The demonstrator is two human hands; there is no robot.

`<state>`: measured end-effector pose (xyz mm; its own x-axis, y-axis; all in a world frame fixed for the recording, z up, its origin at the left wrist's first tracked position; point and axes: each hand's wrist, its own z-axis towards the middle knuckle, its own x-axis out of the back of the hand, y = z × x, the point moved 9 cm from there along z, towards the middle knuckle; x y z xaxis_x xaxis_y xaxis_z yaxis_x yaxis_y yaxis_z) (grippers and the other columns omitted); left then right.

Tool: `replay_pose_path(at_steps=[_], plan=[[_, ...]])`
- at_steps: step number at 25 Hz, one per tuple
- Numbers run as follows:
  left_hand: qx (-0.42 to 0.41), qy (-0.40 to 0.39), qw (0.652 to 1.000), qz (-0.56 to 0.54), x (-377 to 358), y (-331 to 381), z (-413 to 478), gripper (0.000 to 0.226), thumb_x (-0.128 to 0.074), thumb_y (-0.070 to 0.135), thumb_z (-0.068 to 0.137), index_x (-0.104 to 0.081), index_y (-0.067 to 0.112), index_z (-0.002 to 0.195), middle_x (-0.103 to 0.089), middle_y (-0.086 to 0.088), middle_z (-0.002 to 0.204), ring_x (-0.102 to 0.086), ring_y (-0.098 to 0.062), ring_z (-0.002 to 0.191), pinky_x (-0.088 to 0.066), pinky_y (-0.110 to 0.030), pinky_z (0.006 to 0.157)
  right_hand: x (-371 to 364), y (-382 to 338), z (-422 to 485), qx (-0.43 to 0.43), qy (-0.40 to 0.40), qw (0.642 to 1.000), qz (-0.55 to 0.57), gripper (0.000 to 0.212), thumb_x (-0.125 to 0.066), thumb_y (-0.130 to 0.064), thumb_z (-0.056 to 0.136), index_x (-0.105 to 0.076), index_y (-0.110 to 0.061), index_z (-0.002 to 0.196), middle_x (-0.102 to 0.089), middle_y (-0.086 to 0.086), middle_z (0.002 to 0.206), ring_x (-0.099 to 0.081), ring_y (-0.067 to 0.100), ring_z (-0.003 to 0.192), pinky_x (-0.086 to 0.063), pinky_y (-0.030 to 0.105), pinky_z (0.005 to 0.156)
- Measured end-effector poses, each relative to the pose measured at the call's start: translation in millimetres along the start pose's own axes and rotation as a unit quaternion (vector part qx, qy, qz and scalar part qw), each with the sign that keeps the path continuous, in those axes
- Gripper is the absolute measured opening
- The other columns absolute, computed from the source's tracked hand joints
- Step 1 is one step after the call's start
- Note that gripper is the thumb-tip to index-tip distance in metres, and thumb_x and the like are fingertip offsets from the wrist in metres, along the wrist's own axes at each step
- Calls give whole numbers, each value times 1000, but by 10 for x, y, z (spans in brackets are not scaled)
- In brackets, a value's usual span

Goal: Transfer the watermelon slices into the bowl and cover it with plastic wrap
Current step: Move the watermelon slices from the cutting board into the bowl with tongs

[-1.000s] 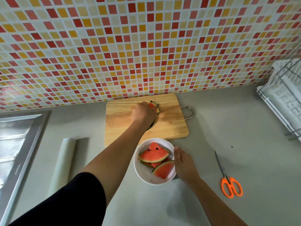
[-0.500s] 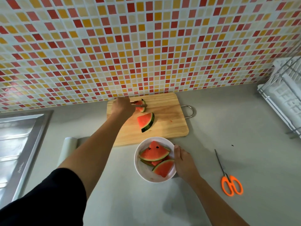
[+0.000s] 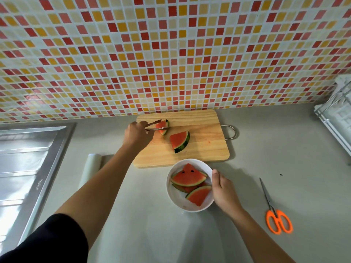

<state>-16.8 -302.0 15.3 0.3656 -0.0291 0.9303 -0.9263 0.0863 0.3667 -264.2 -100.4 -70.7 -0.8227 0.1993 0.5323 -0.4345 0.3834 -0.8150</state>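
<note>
Drawn back toward 9 o'clock from where it hovered a second earlier, the person's left hand point(image 3: 137, 136) no longer covered the fruit, and the larger slice point(image 3: 179, 141) lay in plain sight on the cutting board point(image 3: 205, 150). That hand gripped a pair of tongs point(image 3: 154, 124), fingers curled round the handles. The arms were set either side of the small slice point(image 3: 163, 128) at the board's 11 o'clock, though whether they had yet clamped it could not be told. Tongs, by the look of it, kept wet fruit off the fingers.

The right hand point(image 3: 224, 192) had not shifted. It held the white bowl point(image 3: 180, 203) at its 3 o'clock side, thumb over the rim, apparently to steady it for the next drop. At least three wedges point(image 3: 188, 176) already lay overlapping inside. The bowl stood on the counter point(image 3: 266, 149) just beside the board's 6 o'clock edge, a short carry for each piece.

Two slices remained on the board, putting the transfer a little past halfway. Wrapping had not begun. The plastic wrap roll point(image 3: 92, 168) waited at the bowl's 9 o'clock, partly hidden behind the left forearm. Orange-handled scissors point(image 3: 276, 215) lay well apart at 3 o'clock, presumably for cutting the film.
</note>
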Motion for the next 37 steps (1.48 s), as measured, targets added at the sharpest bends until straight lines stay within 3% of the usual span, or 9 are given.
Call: replay_pose_path(at_steps=[5,11,15,18,22,26,32,34,37], plan=[[-25,-4,997,76,-84,192,-66,37,-50,29,93,-55,3,118,-56,-20,109,-59,-37,93,-49,-39,73,-17,17,9,-8,-6,1000,0,38,-27,-35,99,-53,-28,71,-63,-8,71,-57,2,70,-39,16,60],[-2,-39,995,89,-41,183,129,32,-52,28,94,-59,4,113,-58,-17,108,-59,-33,95,-51,-38,75,-39,44,18,-17,-6,999,27,36,-29,-34,99,-57,-28,78,-66,-9,75,-60,3,73,-42,19,63],[39,-61,996,-45,-38,-49,215,34,-58,30,91,-64,6,114,-63,-15,111,-58,-30,97,-51,-38,82,-34,43,13,-18,-7,1000,25,37,-29,-34,99,-56,-29,74,-66,-11,73,-59,-2,71,-39,11,60],[126,-85,972,-177,-75,-302,152,36,-62,33,88,-65,7,114,-61,-9,99,-55,-21,81,-45,-28,65,-27,35,12,-18,-6,1000,13,39,-28,-34,99,-57,-28,74,-63,-15,68,-56,-6,67,-37,5,55],[142,-119,938,-293,-94,-403,-9,40,-61,34,89,-63,0,111,-45,-3,70,-35,-17,57,-30,-25,50,3,24,3,-11,6,1000,-7,42,-27,-35,99,-50,-25,65,-60,-7,66,-55,2,65,-35,15,54],[85,-134,933,-324,120,-223,-339,27,-58,35,91,-66,14,107,-54,3,73,-36,-14,56,-32,-24,49,21,1,-11,-11,15,1000,-21,44,-27,-35,99,-42,-25,59,-52,-6,57,-51,4,58,-32,18,51],[41,-164,906,-388,109,-118,-1240,8,-66,29,86,-73,31,82,-55,17,52,-40,1,44,-31,-10,42,-6,32,7,-16,7,1000,-22,45,-25,-37,99,-48,-20,63,-59,-3,65,-54,12,64,-33,27,57],[10,-152,932,-329,56,-113,-1474,7,-67,32,84,-73,35,85,-65,17,68,-51,3,56,-39,-12,52,-7,37,8,-17,7,1000,-21,46,-26,-38,99,-49,-22,63,-59,-5,64,-54,14,64,-33,28,61],[-119,-57,981,-141,98,77,-1747,23,-69,28,83,-70,25,106,-67,6,81,-62,-14,72,-44,-20,64,9,19,-1,-12,13,999,-28,46,-26,-37,99,-46,-24,59,-54,-9,61,-52,14,63,-33,29,61]])
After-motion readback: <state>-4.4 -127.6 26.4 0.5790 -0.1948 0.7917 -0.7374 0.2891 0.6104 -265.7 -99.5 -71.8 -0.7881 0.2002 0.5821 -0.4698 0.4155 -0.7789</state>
